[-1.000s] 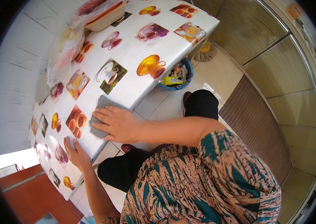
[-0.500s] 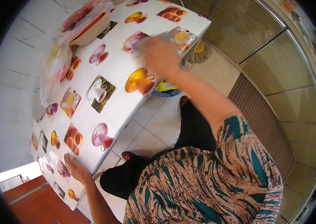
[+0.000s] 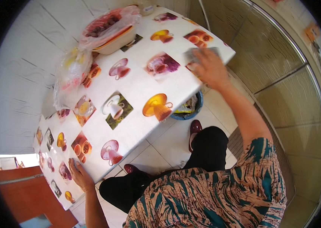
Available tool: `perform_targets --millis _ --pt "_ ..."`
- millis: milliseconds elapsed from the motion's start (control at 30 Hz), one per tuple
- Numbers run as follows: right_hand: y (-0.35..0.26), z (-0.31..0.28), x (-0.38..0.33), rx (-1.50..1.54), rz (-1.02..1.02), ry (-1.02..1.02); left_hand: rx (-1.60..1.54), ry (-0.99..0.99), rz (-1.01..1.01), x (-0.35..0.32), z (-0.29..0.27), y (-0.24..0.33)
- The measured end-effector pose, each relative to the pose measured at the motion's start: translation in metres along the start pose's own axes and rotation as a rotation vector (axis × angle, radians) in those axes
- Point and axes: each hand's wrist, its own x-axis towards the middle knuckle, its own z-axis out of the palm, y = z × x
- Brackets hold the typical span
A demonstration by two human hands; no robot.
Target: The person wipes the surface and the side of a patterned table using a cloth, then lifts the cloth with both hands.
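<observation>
Right hand (image 3: 210,70), at half past one in view, holds grey cloth (image 3: 191,57) against cup-print tablecloth (image 3: 141,85). Left hand (image 3: 81,178), at eight o'clock, rests along its edge, fingers extended

The grey cloth (image 3: 191,57) looks matt and rough-textured. The desk cover (image 3: 137,83) looks like smooth plastic with a faint sheen. The clear plastic bag (image 3: 67,85) is thin, crinkled and glossy; the cream basin (image 3: 118,43) looks smooth. Floor tiles (image 3: 164,152) appear smooth, the dark red shoes (image 3: 195,127) glossy, the black trousers (image 3: 210,146) matt cloth, the trim strip (image 3: 280,79) shiny metal.
</observation>
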Motion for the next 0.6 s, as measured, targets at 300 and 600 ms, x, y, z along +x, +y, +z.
perform_targets --millis 300,600 --pt "0.025 0.033 0.08 -0.251 0.374 -0.235 0.048 -0.091 -0.017 0.002 -0.024 0.002" --pt "-0.236 0.058 0.09 0.166 -0.22 -0.236 0.06 -0.067 -0.024 0.002 -0.028 0.013"
